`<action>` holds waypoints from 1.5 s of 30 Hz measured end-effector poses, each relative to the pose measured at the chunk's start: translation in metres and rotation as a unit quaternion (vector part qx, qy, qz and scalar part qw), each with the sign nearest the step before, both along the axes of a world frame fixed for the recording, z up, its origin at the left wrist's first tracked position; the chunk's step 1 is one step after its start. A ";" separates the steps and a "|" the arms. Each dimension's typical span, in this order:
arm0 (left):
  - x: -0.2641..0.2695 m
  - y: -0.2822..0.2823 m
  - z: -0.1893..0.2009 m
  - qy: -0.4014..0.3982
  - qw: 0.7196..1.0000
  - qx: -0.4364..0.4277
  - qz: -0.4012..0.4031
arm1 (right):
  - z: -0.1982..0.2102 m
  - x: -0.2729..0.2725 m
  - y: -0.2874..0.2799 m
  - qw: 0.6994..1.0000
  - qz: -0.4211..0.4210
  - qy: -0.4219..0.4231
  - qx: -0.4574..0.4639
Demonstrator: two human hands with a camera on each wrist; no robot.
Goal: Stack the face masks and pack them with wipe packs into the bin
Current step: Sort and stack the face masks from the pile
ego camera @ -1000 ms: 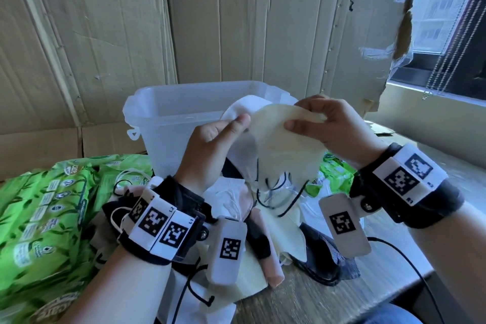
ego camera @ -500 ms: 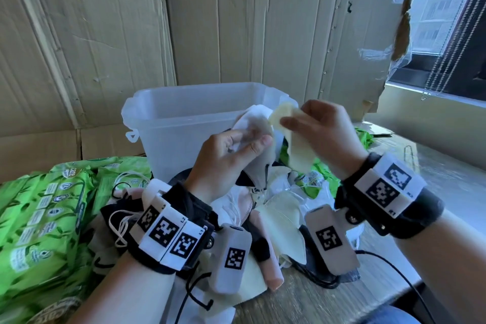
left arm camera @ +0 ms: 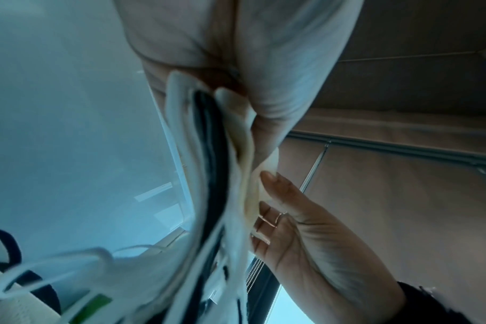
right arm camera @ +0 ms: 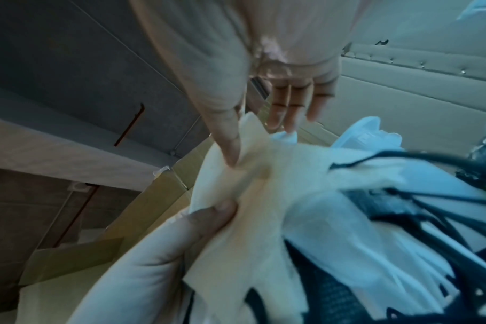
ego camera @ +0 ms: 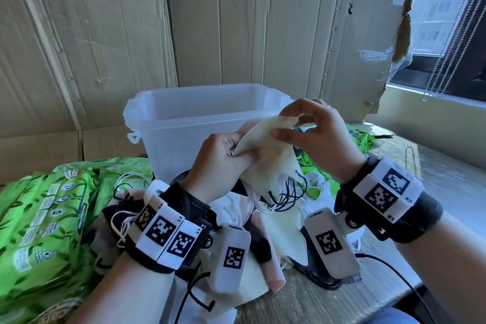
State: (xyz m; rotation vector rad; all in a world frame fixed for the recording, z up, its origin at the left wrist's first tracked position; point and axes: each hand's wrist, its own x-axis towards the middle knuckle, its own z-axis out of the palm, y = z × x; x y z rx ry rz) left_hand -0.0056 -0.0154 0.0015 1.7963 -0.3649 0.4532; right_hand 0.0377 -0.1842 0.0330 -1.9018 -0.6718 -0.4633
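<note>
1. the left hand (ego camera: pixel 223 163) grips a sheaf of folded face masks (ego camera: pixel 265 163) by 1 edge, fingers curled round it, held in the air in front of the clear plastic bin (ego camera: pixel 184 123).
2. the right hand (ego camera: pixel 315 131) pinches the top corner of the cream mask on the outside of that sheaf between thumb and forefinger; its other fingers are spread loose.
3. the left wrist view shows several layers edge-on, cream and white with a dark one between them, so the step in hand looks like laying 1 more mask flush onto the held stack.
4. to do it well, i'd square the folded edges against each other before tightening the left grip, and smooth the outer mask flat from the pinched corner downward.
5. the black ear loops (ego camera: pixel 286 192) dangle tangled under the sheaf; tuck them in or they may snag on the loose masks (ego camera: pixel 263 221) lying on the table in front of the bin.
6. the bin stands upright with no lid on it; through its cloudy wall i see nothing inside, though its floor is hidden.
7. green wipe packs (ego camera: pixel 44 218) lie left of the bin, with more (ego camera: pixel 360 137) right of it, none packed yet.
</note>
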 end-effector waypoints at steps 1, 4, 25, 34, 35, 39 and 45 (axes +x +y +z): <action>0.001 0.000 -0.001 -0.006 1.000 -0.005 -0.001 | 0.001 0.000 -0.001 1.000 -0.013 -0.010 0.007; 0.002 0.000 -0.001 -0.032 0.999 -0.021 -0.004 | 0.002 -0.002 -0.001 1.000 0.005 0.007 0.026; -0.001 -0.003 0.004 -0.103 0.993 -0.049 -0.026 | 0.009 -0.008 0.000 0.966 0.117 0.129 0.189; -0.004 -0.001 0.006 -0.050 0.990 -0.116 -0.058 | 0.006 -0.003 -0.002 0.963 0.103 0.113 0.224; -0.004 -0.001 0.006 -0.045 0.990 -0.121 -0.058 | 0.006 -0.004 -0.002 0.963 0.106 0.110 0.220; -0.003 -0.003 0.005 -0.036 0.990 -0.127 -0.055 | 0.006 -0.006 0.000 0.966 0.107 0.109 0.207; -0.002 -0.003 0.004 -0.057 0.992 -0.100 -0.047 | 0.005 -0.002 0.002 0.970 0.088 0.115 0.196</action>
